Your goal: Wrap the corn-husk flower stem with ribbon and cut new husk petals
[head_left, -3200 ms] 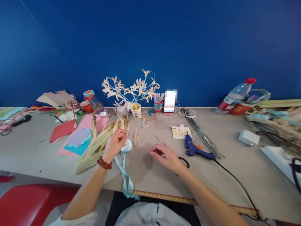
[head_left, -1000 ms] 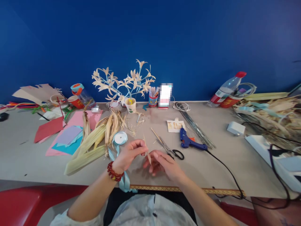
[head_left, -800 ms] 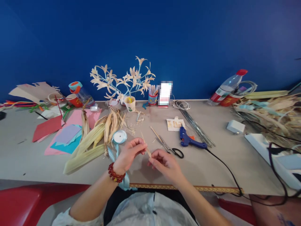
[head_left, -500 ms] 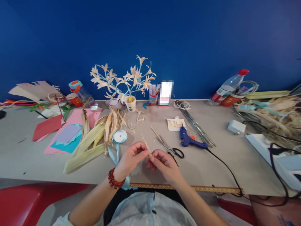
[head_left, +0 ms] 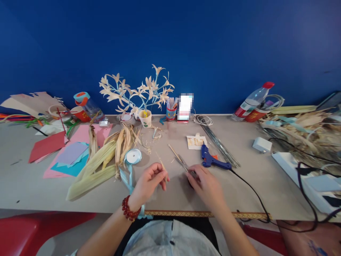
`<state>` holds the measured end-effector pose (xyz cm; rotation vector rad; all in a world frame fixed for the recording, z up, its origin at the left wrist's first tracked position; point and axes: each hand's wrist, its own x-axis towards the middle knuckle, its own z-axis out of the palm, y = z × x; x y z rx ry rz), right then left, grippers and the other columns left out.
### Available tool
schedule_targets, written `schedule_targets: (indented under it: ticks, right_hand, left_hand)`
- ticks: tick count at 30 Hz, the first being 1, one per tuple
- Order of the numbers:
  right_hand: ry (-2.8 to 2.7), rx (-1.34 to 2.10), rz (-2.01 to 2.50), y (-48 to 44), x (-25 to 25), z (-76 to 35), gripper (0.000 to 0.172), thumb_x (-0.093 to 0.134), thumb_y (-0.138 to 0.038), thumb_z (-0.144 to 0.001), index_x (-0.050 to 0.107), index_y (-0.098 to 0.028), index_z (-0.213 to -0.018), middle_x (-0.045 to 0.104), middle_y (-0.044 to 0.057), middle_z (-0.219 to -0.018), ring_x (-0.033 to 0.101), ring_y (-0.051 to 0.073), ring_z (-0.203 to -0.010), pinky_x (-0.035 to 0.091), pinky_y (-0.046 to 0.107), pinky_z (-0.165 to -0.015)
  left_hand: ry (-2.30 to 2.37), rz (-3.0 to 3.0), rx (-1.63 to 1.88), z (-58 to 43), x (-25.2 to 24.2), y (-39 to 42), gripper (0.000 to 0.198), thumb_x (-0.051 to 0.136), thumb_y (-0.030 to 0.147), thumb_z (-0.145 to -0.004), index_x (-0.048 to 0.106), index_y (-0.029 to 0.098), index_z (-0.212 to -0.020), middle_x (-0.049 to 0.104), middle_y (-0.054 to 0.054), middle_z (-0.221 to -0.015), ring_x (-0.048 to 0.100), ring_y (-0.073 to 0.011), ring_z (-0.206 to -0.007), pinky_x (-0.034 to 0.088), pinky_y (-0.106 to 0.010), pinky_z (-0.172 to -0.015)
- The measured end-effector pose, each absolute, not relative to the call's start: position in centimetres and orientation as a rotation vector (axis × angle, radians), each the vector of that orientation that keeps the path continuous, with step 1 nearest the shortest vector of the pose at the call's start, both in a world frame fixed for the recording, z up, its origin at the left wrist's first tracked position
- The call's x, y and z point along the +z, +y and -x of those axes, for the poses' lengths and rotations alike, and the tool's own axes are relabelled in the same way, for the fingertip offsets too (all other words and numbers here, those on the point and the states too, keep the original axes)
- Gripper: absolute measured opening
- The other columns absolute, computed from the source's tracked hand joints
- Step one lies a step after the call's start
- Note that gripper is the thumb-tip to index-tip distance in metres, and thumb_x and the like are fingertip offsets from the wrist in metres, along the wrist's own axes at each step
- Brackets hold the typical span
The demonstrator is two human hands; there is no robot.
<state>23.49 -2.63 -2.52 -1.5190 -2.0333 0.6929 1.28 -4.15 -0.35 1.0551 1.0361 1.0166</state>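
Between thumb and fingers, my left hand pinches a thin strip of pale husk that points up and away. My right hand is on the scissors, its fingers closed round the handles and hiding them; the blades stick out toward the upper left. A thin tan stick lies by the blade tips. Left of my left hand is a roll of light blue ribbon, its loose end trailing down to the table edge.
A blue glue gun lies right of the scissors, its cord running right. Corn husks and coloured paper lie left. Husk flowers stand in a cup behind. Wires, a bottle and a power strip are right.
My right hand has let go of the husk strip, moved right and closed on the scissors. My left hand still holds the strip. The view has shifted slightly.
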Motion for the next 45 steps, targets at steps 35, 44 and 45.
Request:
schedule_targets:
  ticks: [35, 44, 45]
  right_hand:
    - [-1.927, 0.882, 1.767, -1.5, -2.6, -27.3, 0.024, 0.057, -0.045, -0.080, 0.057, -0.022, -0.087, 0.066, 0.003, -0.076, 0.060, 0.018, -0.061, 0.040, 0.027, -0.054]
    - [-1.422, 1.834, 1.216, -4.4, -2.0, -22.7, 0.042, 0.070, -0.056, -0.072, 0.047, -0.020, -0.075, 0.047, -0.005, -0.059, 0.036, 0.008, -0.049, 0.029, 0.019, -0.042]
    - [-1.422, 1.857, 1.161, -4.6, -2.2, -22.3, 0.042, 0.071, -0.053, -0.072, 0.047, -0.020, -0.074, 0.046, -0.006, -0.060, 0.038, 0.008, -0.050, 0.030, 0.019, -0.045]
  left_hand:
    - [1.069, -1.188, 1.043, -0.6, -0.2, -3.6, 0.030, 0.050, 0.039, -0.092, 0.056, 0.016, -0.074, 0.061, -0.001, -0.070, 0.054, -0.0107, -0.057, 0.043, -0.025, -0.061]
    - [1.016, -1.242, 1.097, -1.2, 0.3, -3.5, 0.025, 0.048, 0.031, -0.094, 0.056, 0.015, -0.076, 0.060, -0.001, -0.071, 0.054, -0.0099, -0.059, 0.042, -0.025, -0.064]
    - [1.014, -1.244, 1.093, -1.3, 0.3, -3.5, 0.025, 0.048, 0.031, -0.094, 0.056, 0.015, -0.076, 0.060, -0.001, -0.072, 0.053, -0.0099, -0.059, 0.041, -0.025, -0.064]
